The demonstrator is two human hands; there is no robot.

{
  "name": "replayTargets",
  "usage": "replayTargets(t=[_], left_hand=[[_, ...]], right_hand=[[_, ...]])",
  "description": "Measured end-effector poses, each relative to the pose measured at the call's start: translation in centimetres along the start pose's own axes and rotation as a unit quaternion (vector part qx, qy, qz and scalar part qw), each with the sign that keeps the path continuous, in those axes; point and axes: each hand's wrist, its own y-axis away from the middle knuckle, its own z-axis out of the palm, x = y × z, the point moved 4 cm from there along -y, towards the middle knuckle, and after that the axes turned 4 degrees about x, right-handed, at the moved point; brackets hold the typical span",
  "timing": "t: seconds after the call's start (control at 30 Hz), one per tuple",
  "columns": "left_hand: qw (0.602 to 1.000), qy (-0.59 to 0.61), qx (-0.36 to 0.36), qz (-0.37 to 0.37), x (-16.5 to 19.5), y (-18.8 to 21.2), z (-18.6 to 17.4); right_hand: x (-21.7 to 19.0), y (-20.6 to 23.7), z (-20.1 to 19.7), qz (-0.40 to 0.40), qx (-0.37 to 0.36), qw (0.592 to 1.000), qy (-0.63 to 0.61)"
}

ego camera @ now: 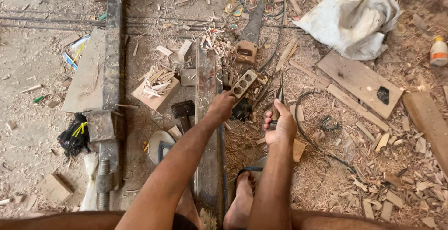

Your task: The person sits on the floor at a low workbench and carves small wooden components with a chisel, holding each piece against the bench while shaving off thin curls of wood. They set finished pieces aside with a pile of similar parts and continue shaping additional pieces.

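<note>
My left hand [221, 107] grips one end of a small wooden block with three round holes [244, 83], held tilted above a long dark metal beam [206, 132]. My right hand [279, 126] is closed around the handle of a thin pointed tool [280, 94], whose tip points away from me, just right of the block. Both forearms reach forward from the bottom of the view. My foot in a sandal [242, 197] rests on the floor between the arms.
Wood chips and sawdust cover the floor. A hammer [183, 111] lies left of the beam beside a wooden block piled with splinters [156, 90]. Planks [359, 81], a white sack [352, 15], a glue bottle [438, 51] and a black cable [298, 118] lie to the right.
</note>
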Motion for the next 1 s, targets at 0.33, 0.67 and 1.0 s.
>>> replayTargets(t=[0.33, 0.67, 1.0], left_hand=[[0.934, -0.23, -0.251, 0.111, 2.5, -1.0, 9.0], [0.97, 0.002, -0.237, 0.061, 1.7, -1.1, 7.8], [0.53, 0.796, -0.002, -0.292, -3.0, -3.7, -3.9]], right_hand=[[2.4, -4.1, 2.2, 0.007, 0.015, 1.0, 0.011], [2.4, -10.4, 3.9, 0.062, 0.055, 0.997, 0.009], [0.6, -11.2, 7.4, 0.048, 0.034, 0.998, 0.037]])
